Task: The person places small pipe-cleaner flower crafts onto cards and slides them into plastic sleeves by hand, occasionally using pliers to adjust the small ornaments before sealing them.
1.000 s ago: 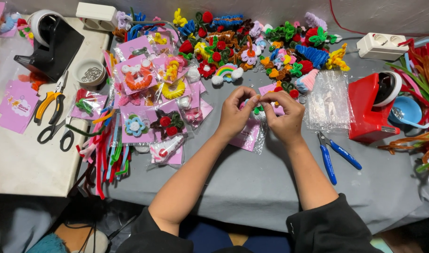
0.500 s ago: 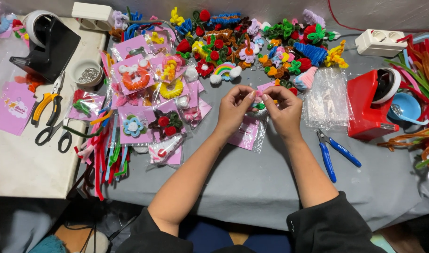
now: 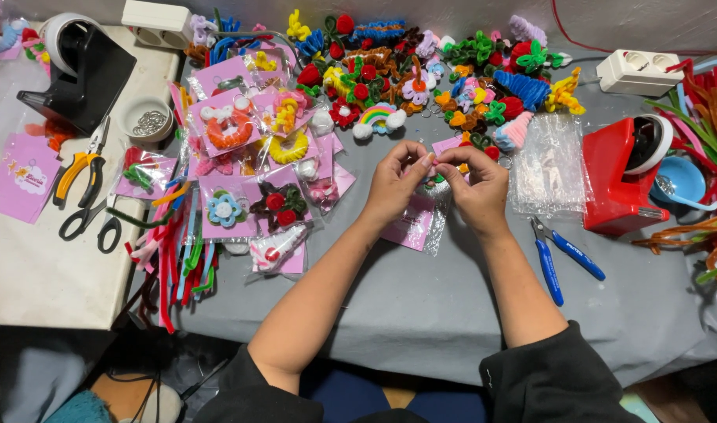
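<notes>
Left hand (image 3: 395,182) & right hand (image 3: 477,182) meet over grey surface (image 3: 421,305), fingertips pinched together on small item, too tiny to identify. Pink card in clear sleeve (image 3: 415,225) lies under hands, touching surface. Blue-handled pliers (image 3: 558,254) just beside right wrist. Red tape dispenser (image 3: 626,176) further right. Pipe-cleaner craft pile (image 3: 421,70) beyond hands.

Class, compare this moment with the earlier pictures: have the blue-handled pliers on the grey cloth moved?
No. The blue-handled pliers lie just below and left of the red tape dispenser, same angle as before; only the camera view shifted slightly.
</notes>
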